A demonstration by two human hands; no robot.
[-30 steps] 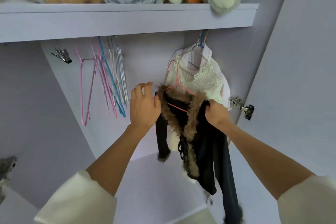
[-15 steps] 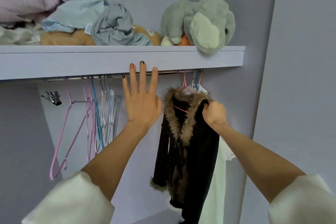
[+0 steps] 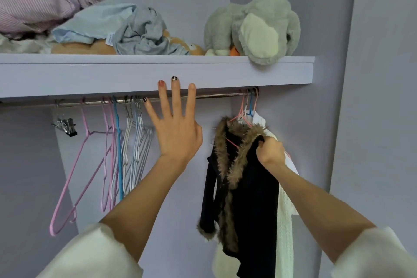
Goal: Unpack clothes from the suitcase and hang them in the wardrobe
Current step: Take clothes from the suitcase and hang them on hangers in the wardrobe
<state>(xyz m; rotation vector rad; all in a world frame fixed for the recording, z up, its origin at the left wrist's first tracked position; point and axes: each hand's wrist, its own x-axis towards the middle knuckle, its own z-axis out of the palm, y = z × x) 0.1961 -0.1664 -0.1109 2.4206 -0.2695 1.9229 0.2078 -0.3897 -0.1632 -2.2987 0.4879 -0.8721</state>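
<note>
Head view: two forearms in cream sleeves reach up into a lilac wardrobe [image 3: 383, 29]. The left hand [image 3: 178, 133] is spread flat, fingers straight and apart, holding nothing; its fingertips reach the level of the hanging rail [image 3: 216, 96] and overlap the front edge of the shelf [image 3: 90, 77] above it. The right hand [image 3: 269, 151] is curled tight on the shoulder of a black jacket [image 3: 248, 198] with a brown fur collar, which hangs on a pink hanger [image 3: 242, 110] at the right end of the rail.

Behind the jacket, still below the rail's right end, hang white garments [image 3: 286, 205]; how many is hard to tell, since the jacket and the right arm cover most of them. Three hooks show on the rail there: two pink, one blue. The jacket's lower edge is cut off by the frame.

Left of the left hand, the rail carries a bunch of empty hangers [image 3: 126, 149]: about three pink, one blue, and several pale grey or white wire ones packed too close to count. At the rail's left end hangs a metal clip hanger [image 3: 64, 124].

On the shelf above the rail lie one grey plush elephant [image 3: 255, 27] at the right, a crumpled grey garment [image 3: 144, 34] and a pale blue one [image 3: 90, 27] over a tan soft toy [image 3: 85, 48] that is mostly hidden, and a pink striped bundle [image 3: 31, 0] cut off at the left edge.
</note>
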